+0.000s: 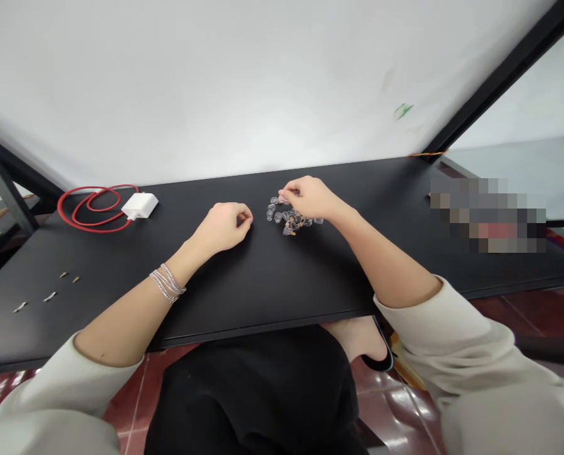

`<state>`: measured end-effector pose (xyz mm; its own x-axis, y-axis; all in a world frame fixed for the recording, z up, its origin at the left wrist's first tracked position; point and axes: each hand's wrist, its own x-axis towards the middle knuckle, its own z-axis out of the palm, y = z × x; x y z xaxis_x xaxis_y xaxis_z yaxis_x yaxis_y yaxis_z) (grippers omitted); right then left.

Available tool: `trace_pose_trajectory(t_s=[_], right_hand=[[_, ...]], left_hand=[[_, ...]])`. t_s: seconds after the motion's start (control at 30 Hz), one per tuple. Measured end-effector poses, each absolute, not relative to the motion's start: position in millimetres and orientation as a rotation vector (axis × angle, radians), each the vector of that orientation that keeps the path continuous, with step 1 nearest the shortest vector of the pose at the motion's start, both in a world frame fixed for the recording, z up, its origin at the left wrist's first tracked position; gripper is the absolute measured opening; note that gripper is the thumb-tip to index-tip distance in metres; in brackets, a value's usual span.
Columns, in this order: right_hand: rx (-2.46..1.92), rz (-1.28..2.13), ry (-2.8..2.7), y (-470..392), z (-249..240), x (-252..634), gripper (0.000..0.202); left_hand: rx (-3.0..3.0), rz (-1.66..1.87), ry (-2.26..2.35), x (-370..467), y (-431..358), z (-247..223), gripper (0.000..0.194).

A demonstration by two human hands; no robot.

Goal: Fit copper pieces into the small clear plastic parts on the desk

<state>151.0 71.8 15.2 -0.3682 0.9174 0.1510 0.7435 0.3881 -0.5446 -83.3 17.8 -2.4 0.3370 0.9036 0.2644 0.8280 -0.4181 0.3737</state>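
Observation:
A loose cluster of tiny clear glass bottles, several with cork stoppers, lies on the black tabletop. Over the cluster's far side is my right hand, its thumb and forefinger pinched at one of the tiny glass bottles; the hand covers part of the group. To the left of the bottles, my left hand rests low over the table with thumb and forefinger pressed together. Whatever may be between those fingertips is too small or hidden to make out. A silver bracelet circles the left wrist.
A red cable with a white charger lies at the back left. Several small metallic pieces are scattered at the front left. A blurred-out object sits on the right. A white wall rises behind the table.

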Motion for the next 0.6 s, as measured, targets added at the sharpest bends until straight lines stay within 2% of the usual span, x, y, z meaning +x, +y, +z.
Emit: trace_pose_trajectory(t_s=[0.23, 0.6], right_hand=[[-1.421, 0.655, -2.151, 67.2, 19.7, 148.4, 0.022], [-1.492, 0.714, -2.221, 74.5, 17.7, 154.7, 0.015]], left_hand=[[2.484, 0.589, 1.665, -88.8, 15.8, 3.1, 0.027], [2.52, 0.626, 1.604, -88.6, 16.5, -2.6, 0.03]])
